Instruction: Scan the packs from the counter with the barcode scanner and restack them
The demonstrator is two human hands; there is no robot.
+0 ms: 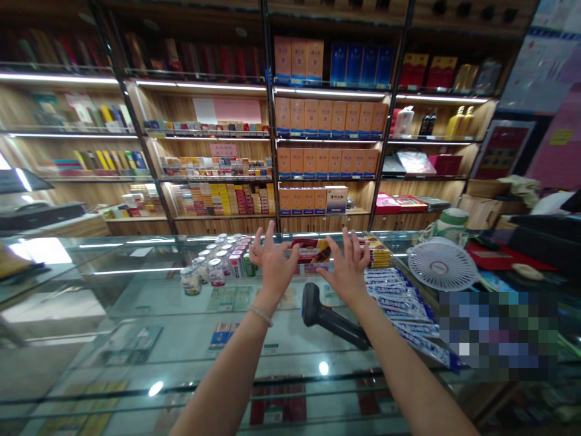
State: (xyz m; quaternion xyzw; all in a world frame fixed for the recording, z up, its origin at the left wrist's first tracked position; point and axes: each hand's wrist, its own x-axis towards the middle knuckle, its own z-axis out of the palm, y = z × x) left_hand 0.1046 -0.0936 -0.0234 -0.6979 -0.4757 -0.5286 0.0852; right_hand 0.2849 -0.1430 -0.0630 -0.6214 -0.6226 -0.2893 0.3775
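Note:
My left hand (275,266) is raised over the glass counter, its fingers spread and nothing in its grasp. To its right my right hand (348,269) is also open, fingers apart. Between and behind the two hands lies a red and yellow snack packet (311,251); I cannot tell whether either hand touches it. More yellow and red packets (379,253) are lined up beyond my right hand. Below the hands rests a black handheld barcode scanner (336,322), its handle partly behind my right forearm. Left of my left hand stand several small jars (216,271) in rows.
Long blue and white packets (399,303) overlap right of my right forearm. A white fan (442,264) sits farther right. The glass counter (149,309) has goods beneath it. Wall shelves behind hold orange boxes (324,116), blue boxes (362,63) and bottles (460,123).

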